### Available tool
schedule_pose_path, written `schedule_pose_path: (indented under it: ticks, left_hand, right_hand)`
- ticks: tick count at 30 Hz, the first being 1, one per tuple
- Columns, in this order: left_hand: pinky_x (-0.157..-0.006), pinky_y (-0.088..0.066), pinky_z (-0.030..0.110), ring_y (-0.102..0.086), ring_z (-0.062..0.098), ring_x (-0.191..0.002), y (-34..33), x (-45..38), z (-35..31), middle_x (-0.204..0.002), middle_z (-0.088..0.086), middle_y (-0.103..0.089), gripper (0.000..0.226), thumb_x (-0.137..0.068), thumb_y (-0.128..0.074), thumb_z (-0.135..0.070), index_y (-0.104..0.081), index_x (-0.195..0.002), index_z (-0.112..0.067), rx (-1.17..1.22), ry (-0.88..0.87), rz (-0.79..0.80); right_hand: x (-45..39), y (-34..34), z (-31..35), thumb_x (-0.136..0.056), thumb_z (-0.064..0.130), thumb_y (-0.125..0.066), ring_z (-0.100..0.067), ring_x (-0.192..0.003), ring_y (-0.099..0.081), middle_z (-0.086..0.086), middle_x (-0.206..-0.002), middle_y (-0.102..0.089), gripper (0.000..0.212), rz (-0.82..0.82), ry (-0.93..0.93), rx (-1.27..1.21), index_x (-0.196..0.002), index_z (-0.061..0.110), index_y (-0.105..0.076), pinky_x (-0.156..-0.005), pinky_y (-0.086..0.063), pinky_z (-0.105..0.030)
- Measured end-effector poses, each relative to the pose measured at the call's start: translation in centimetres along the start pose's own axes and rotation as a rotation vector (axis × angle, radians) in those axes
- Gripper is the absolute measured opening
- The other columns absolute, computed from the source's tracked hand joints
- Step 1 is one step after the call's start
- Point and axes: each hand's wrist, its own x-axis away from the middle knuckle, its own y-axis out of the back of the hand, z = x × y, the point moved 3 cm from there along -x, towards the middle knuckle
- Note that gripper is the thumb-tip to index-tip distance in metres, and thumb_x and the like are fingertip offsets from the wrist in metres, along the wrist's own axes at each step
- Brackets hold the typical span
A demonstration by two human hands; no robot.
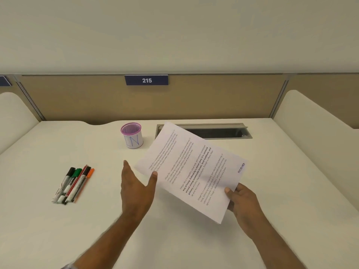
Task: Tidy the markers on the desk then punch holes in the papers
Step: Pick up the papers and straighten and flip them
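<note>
- right hand (242, 199) pinches the lower corner of the white printed paper sheets (192, 171), holding them tilted up off the cream worktop (272, 191)
- left hand (136, 191) has relaxed, straight fingers, thumb just touching the sheets' left edge, gripping nothing
- the bundle of black, green, red and orange markers (73, 185) lies flat at the left, well apart from the pink mesh pen cup (132, 135), so not tidied imo
- risk: one-corner pinch could let the sheets fan out or slip
- no hole punch in view
</note>
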Motion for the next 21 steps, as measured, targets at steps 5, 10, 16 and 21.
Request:
schedule_pose_path:
  ticks: [5, 10, 16, 21]
  left_hand:
    - [-0.113, -0.033, 0.038, -0.036, 0.018, -0.139, -1.0, 3.2, -0.5, -0.155, -0.001, -0.033, 0.090, -0.088, -0.057, -0.054, -0.007, -0.155, -0.022, 0.270, 0.126, 0.094]
    - [-0.103, -0.048, 0.043, -0.064, 0.019, -0.111, -2.7, 4.8, -2.0, -0.127, 0.002, -0.063, 0.080, -0.089, -0.057, -0.057, -0.019, -0.152, -0.026, 0.684, 0.345, 0.366]
    - [-0.091, -0.056, 0.042, -0.070, 0.014, -0.103, -3.1, 5.2, -4.8, -0.115, -0.010, -0.072, 0.031, -0.098, -0.054, -0.034, -0.056, -0.129, -0.028, 0.793, 0.249, 0.416]
    - [-0.077, -0.060, 0.039, -0.074, 0.018, -0.091, -3.0, 5.0, -4.5, -0.106, -0.002, -0.076, 0.021, -0.100, -0.051, -0.019, -0.063, -0.117, -0.021, 0.770, 0.300, 0.269]
  right_hand:
    - [0.9, -1.3, -0.8, -0.096, -0.001, -0.047, -0.024, -0.093, -0.068, -0.007, -0.108, -0.072, 0.026, -0.032, -0.038, -0.213, -0.115, 0.007, -0.062, -0.073, -0.055, -0.036]
    - [1.5, -3.0, -1.7, -0.096, -0.001, -0.046, -0.019, -0.087, -0.070, -0.009, -0.110, -0.070, 0.026, -0.056, -0.092, -0.374, -0.117, 0.005, -0.060, -0.065, -0.058, -0.030]
    - [2.8, -5.2, -2.4, -0.096, 0.001, -0.047, -0.027, -0.104, -0.067, -0.011, -0.120, -0.068, 0.032, -0.006, -0.114, -0.435, -0.126, 0.005, -0.056, -0.071, -0.058, -0.033]
    - [3.8, -5.9, -3.0, -0.096, 0.002, -0.048, -0.031, -0.106, -0.067, -0.010, -0.116, -0.071, 0.027, 0.044, -0.097, -0.410, -0.119, 0.008, -0.059, -0.078, -0.058, -0.043]
